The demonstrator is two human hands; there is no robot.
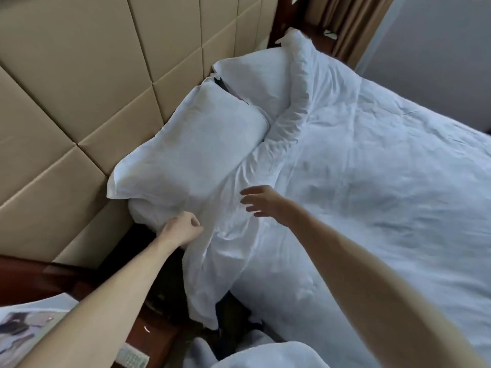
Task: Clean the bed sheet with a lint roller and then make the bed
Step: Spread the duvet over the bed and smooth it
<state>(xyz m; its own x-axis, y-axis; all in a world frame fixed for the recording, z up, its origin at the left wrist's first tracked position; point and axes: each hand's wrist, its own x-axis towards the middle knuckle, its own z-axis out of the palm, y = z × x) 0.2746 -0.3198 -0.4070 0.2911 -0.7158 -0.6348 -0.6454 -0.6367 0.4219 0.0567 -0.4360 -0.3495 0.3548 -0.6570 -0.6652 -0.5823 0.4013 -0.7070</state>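
Nearest, at the lower left: a dark wooden nightstand (79,282) with a printed paper (29,320) lying on top, blurred. Just beside it, at the bottom edge, a bunched white fabric (255,351), not clear enough to name further.

Two bare forearms reaching up and away from the bottom corners. Left hand (182,229) curled into a fist at the near corner of the bed, fingers closed tight on a fold of the white sheet (212,261), which hangs down over the dark side of the bed frame (164,285) in long wrinkles. Right hand (261,201) held just above the cloth, fingers spread wide and loose, gripping nothing; contact with the fabric cannot be told.

Further in, a wide white duvet (372,181) covering the mattress to the right, creased all over, with its top edge rolled into a thick ridge running toward the headboard.

Beyond the left hand, a white near pillow (196,152) lying flat against the wall, its lower corner touching the gathered sheet. Behind it a second white far pillow (255,75), partly tucked under the rolled duvet edge, with a dark gap between the two.

Farthest back: a tan padded headboard (79,75) in square panels, brown curtains (353,19) at the top right, and a pale wall (438,62) beside them.

No lint roller anywhere in view.
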